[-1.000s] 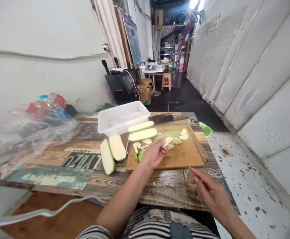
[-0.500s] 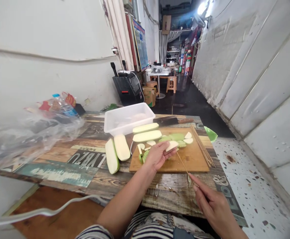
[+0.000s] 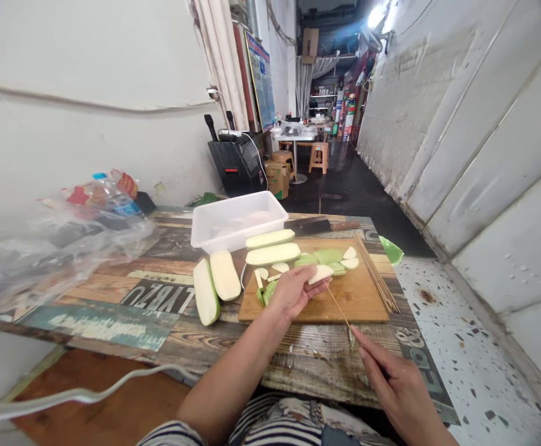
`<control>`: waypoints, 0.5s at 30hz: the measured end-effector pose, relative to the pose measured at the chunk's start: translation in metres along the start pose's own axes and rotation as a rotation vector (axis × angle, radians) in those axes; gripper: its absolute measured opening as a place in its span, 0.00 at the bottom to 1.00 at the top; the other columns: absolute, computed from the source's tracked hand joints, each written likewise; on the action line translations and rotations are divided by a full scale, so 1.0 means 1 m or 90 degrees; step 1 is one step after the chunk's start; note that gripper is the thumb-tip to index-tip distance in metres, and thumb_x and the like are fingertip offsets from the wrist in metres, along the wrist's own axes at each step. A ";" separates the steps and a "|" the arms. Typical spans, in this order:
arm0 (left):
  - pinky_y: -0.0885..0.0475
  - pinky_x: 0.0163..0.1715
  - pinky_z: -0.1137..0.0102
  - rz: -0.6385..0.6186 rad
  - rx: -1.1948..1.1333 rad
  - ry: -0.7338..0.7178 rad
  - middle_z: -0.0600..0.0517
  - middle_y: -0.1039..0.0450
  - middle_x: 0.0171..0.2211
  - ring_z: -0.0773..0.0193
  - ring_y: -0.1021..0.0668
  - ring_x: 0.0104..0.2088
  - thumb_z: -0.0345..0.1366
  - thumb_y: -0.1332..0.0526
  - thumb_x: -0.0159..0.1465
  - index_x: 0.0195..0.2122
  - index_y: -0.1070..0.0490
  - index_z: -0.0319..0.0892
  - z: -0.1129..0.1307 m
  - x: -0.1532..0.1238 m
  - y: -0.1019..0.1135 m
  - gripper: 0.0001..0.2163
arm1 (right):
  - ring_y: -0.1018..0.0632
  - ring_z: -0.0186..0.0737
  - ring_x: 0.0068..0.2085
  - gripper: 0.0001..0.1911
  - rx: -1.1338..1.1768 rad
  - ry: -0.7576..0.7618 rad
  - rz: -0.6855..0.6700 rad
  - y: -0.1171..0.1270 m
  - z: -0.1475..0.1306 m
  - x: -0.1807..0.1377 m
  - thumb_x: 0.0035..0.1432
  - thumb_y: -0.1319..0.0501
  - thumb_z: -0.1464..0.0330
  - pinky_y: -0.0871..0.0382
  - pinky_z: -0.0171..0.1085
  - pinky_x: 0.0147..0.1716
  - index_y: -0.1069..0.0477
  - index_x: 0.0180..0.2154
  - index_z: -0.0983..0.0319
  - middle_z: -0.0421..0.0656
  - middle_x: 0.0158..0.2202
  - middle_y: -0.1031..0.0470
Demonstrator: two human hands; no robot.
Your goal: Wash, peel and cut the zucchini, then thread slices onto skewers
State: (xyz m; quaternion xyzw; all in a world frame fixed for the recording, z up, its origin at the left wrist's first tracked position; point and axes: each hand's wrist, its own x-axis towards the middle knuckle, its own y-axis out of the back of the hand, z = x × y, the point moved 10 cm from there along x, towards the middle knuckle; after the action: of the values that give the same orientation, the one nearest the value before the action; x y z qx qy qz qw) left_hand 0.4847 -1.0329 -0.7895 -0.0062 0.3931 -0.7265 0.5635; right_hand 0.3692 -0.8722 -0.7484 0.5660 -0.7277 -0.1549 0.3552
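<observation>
My left hand [image 3: 296, 290] is closed on a pale slice of zucchini [image 3: 320, 274], held above the wooden cutting board [image 3: 358, 297]. Between the fingers of my right hand [image 3: 391, 375] is a thin wooden skewer [image 3: 339, 303]; its tip meets the lower edge of the slice, though I cannot tell how deep it goes. Cut green pieces [image 3: 328, 255] and white-faced slices [image 3: 350, 263] lie on the board behind my left hand. Two halved zucchini [image 3: 274, 253] rest along the board's far left edge, and two more halves [image 3: 206, 292] lie on the table left of it.
A bundle of skewers [image 3: 376, 272] lies along the board's right side. Behind the board are a cleaver [image 3: 314, 225] and a white plastic tub [image 3: 240, 217]. Plastic bags [image 3: 89, 248] and a bottle [image 3: 117, 195] sit at the left by the wall.
Very little differs. Both hands keep their hold on the slice and the skewer, and the skewer still meets the slice's lower edge. The view has shifted slightly.
</observation>
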 end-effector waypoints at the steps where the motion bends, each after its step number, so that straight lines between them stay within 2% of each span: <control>1: 0.21 0.32 0.71 0.000 0.002 0.001 0.42 0.21 0.32 0.61 0.18 0.30 0.25 0.41 0.62 0.33 0.27 0.32 0.000 0.000 0.000 0.04 | 0.19 0.39 0.42 0.18 -0.001 0.000 -0.001 0.000 0.000 0.000 0.64 0.47 0.68 0.24 0.28 0.36 0.28 0.53 0.62 0.45 0.46 0.23; 11: 0.21 0.35 0.67 -0.016 0.011 -0.008 0.43 0.21 0.31 0.61 0.18 0.30 0.25 0.40 0.61 0.32 0.26 0.32 -0.002 0.003 0.000 0.04 | 0.19 0.39 0.42 0.18 0.018 -0.018 0.004 -0.001 0.003 -0.001 0.64 0.47 0.67 0.25 0.28 0.37 0.27 0.52 0.62 0.47 0.46 0.23; 15: 0.21 0.35 0.65 -0.020 0.023 -0.012 0.43 0.21 0.31 0.61 0.19 0.29 0.25 0.40 0.61 0.33 0.26 0.32 -0.003 0.004 0.000 0.04 | 0.19 0.38 0.39 0.19 0.041 -0.050 0.001 -0.004 0.010 -0.003 0.64 0.46 0.64 0.26 0.29 0.37 0.27 0.52 0.62 0.47 0.43 0.20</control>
State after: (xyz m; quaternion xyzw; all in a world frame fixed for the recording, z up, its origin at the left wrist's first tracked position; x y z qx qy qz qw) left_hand 0.4820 -1.0342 -0.7936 -0.0090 0.3742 -0.7421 0.5561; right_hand 0.3657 -0.8725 -0.7586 0.5701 -0.7462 -0.1534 0.3078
